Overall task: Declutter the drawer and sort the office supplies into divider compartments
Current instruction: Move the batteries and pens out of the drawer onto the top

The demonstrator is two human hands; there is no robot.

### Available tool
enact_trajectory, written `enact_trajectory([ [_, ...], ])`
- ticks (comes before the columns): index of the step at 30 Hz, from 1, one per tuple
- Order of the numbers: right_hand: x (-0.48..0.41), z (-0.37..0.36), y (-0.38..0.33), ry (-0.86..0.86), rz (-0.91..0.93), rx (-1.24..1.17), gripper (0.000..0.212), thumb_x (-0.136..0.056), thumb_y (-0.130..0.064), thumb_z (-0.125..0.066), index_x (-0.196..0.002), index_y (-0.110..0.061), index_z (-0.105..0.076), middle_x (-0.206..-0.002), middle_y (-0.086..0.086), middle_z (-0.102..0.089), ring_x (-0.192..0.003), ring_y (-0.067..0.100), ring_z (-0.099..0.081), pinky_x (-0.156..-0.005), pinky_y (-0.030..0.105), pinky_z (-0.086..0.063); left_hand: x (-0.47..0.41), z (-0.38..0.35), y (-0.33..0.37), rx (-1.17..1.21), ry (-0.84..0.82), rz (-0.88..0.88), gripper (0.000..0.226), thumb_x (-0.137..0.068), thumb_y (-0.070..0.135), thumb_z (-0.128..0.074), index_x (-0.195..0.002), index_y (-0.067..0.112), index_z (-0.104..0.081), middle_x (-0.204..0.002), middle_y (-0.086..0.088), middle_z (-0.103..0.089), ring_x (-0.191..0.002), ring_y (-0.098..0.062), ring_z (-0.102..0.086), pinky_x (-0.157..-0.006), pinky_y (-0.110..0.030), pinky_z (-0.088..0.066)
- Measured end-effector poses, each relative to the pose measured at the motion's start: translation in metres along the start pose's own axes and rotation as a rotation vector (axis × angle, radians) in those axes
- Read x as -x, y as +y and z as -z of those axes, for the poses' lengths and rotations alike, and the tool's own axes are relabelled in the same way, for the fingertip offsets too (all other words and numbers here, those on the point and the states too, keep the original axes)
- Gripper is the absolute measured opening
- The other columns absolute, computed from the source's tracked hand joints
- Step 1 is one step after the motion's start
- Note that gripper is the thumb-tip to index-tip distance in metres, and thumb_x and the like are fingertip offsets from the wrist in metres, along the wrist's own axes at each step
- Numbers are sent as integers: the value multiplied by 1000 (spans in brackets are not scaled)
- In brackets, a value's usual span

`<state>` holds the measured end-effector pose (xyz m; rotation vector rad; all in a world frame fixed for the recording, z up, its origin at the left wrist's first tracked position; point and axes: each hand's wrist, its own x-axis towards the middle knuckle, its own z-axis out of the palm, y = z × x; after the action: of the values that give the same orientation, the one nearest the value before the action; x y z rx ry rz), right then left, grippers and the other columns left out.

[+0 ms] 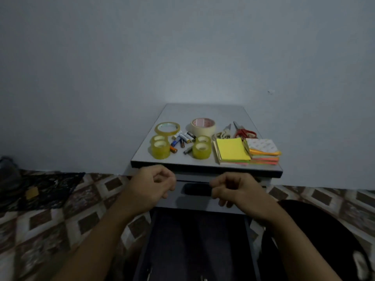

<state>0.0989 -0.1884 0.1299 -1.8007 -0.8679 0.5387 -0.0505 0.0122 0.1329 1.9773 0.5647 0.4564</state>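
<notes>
Grey-blue wall, patterned floor, dim light. Left grip [154, 187] and right grip [231, 189] are both curled and empty, flanking the handle slot [195, 191] of the drawer [194, 203]. On the table [203, 110] above lie the tape rolls [161, 150], batteries [181, 139], scissors [244, 132] and sticky notes [231, 151]. Likely handling: batteries are light and roll, so scoop them; tape is stiff, so hook the core; lift the notes by their edges.
</notes>
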Motion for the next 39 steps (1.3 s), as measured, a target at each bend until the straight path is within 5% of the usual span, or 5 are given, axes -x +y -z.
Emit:
enact_trajectory([
  [8,30,-63,148,-62,-350,78,18,-82,-7,-73,-99,-11,-69,-79,1,-67,-62,1,-57,-59,17,-46,21,-73,-137,-281,-268,341,10,-91,30,-66,-100,27,-66,-104,4,-69,-91,-8,-63,-80,-23,-52],
  [12,46,-88,199,-198,-468,211,39,-70,-17,-79,-107,-20,-65,-95,-1,-70,-87,13,-66,-86,34,-56,35,-93,-174,-282,-511,460,41,-87,29,-72,-125,26,-59,-113,6,-60,-102,-9,-59,-82,-17,-47],
  [19,53,-108,226,-366,-439,424,65,-73,-20,-80,-133,-23,-56,-129,1,-55,-117,18,-56,-94,19,-45,59,-136,-197,-341,-710,445,61,-76,21,-84,-128,26,-54,-108,8,-49,-102,-12,-53,-84,-19,-45],
  [33,49,-121,251,-190,-396,437,38,-82,-18,-75,-117,-25,-66,-118,-1,-61,-106,17,-61,-85,13,-40,57,-145,-217,-424,-577,253,39,-75,23,-86,-109,17,-68,-106,4,-49,-94,-9,-50,-76,-14,-41],
  [39,49,-130,245,-170,-429,489,62,-73,-45,-81,-128,-28,-58,-127,-2,-50,-110,20,-57,-95,26,-47,58,-148,-214,-557,-665,179,42,-72,30,-82,-107,35,-60,-112,6,-45,-103,-16,-54,-93,-33,-49],
])
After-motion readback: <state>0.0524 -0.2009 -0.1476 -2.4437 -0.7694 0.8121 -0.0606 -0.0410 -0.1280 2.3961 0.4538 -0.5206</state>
